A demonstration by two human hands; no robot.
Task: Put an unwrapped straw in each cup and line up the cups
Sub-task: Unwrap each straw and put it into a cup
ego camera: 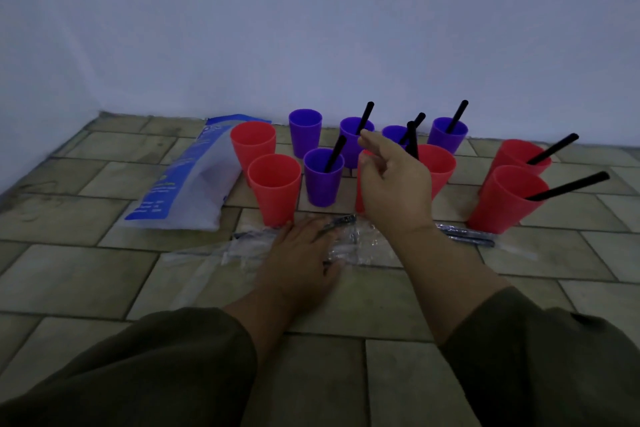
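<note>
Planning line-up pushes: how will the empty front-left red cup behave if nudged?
Likely light: red cup looks plastic and holds no straw. Base narrower than rim, so may tip if pushed high. Tile joints could catch it.

11 cups stand on the tan tiled floor (398, 302) near the pale wall (311, 28). 4 purple plastic cups (305, 135) form the back row, the 3 rightmost each with a black plastic straw (364, 118) in it. A 5th, also with a straw, stands before them. 2 red plastic cups (275, 191) stand at the left, 2 in the middle, and 2 at the far right with straws. A blue-and-white plastic bag (187, 180) lies left of all. Before the cups lie clear plastic wrappers (242, 253) under the left hand (301, 253), with wrapped straws (464, 236) to their right. The right hand (394, 184) hovers before the middle red cups.
</note>
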